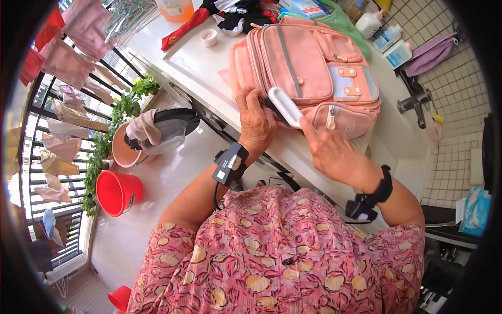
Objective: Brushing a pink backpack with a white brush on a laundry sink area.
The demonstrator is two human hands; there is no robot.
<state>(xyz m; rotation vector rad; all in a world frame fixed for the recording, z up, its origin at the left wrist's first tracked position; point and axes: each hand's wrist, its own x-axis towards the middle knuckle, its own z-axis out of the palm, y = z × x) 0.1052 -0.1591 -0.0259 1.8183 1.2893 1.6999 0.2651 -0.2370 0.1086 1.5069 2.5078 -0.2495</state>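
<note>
A pink backpack [298,62] with zipped pockets lies on the white countertop [196,70], its front facing up. My right hand [335,153] grips a scrubbing brush [285,105] by its white handle. The brush's dark bristle side is against the near edge of the backpack. Close beside the brush, my left hand [257,117] has its fingers curled on that same edge and holds the bag. Its fingertips are partly hidden, as is the spot under the bristles. Both wrists carry black strapped devices.
A small white cup [208,38], dark and red clothes [235,19] and a bottle of orange liquid [175,8] stand beyond the bag. At right are several white bottles [397,53], a tap [417,104] and a sink [411,165]. Buckets [113,192] stand on the floor at left.
</note>
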